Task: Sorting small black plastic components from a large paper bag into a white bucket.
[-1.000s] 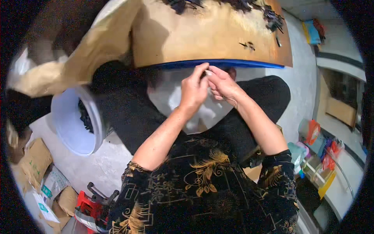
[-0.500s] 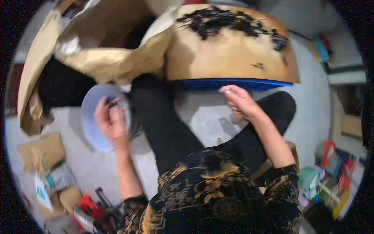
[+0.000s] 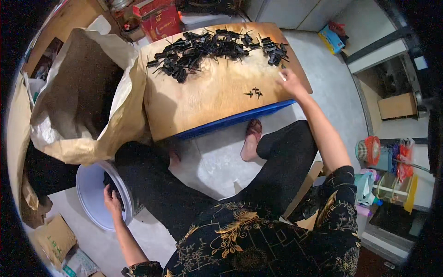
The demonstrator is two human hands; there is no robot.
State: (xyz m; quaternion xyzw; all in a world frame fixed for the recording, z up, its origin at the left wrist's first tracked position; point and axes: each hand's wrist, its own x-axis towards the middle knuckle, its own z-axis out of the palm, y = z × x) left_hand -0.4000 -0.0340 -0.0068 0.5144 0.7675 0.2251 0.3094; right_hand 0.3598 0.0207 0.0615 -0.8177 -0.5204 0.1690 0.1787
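My left hand (image 3: 112,202) reaches into a pale plastic tub (image 3: 90,203) by my left leg. Its fingers are curled at some black plastic parts (image 3: 110,181), and one seems to be in its grip. Over the right side of a wooden board (image 3: 207,99), my right hand (image 3: 293,84) has its fingers drawn together beside the pile of black plastic parts (image 3: 203,51). Something pale shows at its fingertips; what it is I cannot make out. A few small black pieces (image 3: 254,93) lie apart on the board, left of this hand.
The board rests on a blue crate (image 3: 240,121). A large open paper sack (image 3: 87,99) stands left of it, above the tub. Behind the board is a red box (image 3: 157,21). Brown packages (image 3: 55,237) lie at lower left; bags and a basket (image 3: 367,150) are at the right.
My head view has shifted, so more of the board shows. My right hand has gone from the board's front edge to beside the pile. My left hand is lower inside the tub.
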